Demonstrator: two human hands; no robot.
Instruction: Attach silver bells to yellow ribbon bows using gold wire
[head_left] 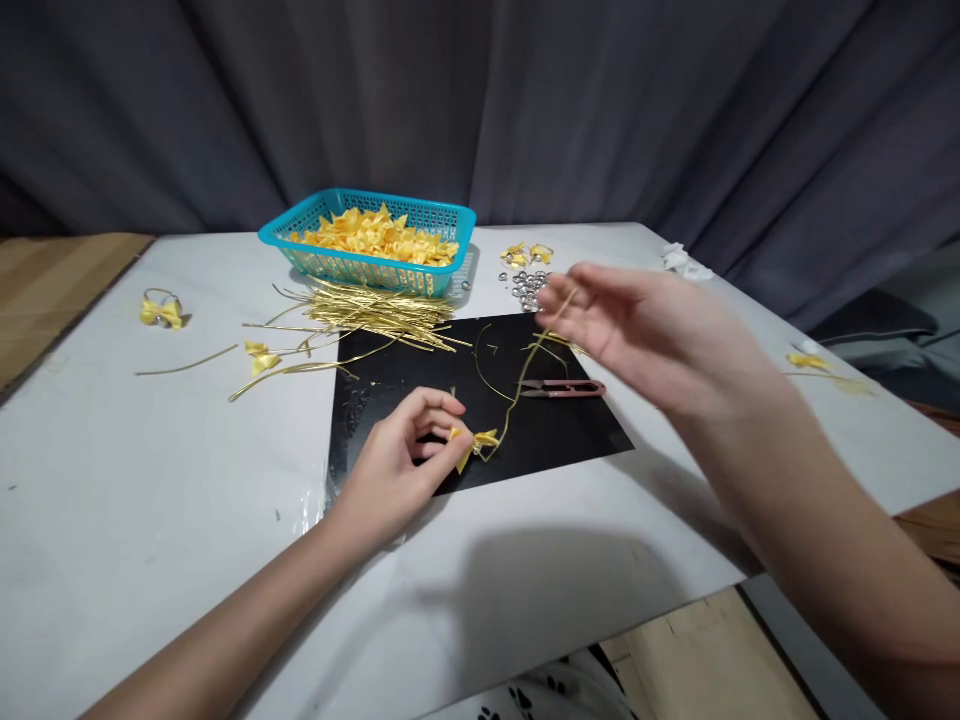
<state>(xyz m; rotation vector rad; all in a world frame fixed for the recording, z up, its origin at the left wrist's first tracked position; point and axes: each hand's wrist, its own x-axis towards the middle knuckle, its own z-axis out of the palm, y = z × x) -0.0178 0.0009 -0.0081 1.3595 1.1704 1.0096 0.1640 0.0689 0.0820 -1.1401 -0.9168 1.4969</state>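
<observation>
The left hand [412,450] is pinching one yellow ribbon bow [487,438] between thumb and fingers, just above the black mat [555,430]. The right hand [637,330], slightly blurred, is holding the upper end of one gold cord [517,390] in curled fingers; its lower end is meeting the bow. One pair of pink-handled thread snips [574,388] is lying on the mat. Beyond, a heap of gold cords [375,312], too tangled for counting, is lying before one blue plastic basket [367,258], which is holding countless yellow bows [375,235]. Two bows [540,254] are resting behind a cluster of silvery beads [529,287]; two more [161,314] are lying at left, one bearing a cord loop. Everything is resting on one white tabletop [187,450], and a grey curtain [600,110] is hanging behind.
</observation>
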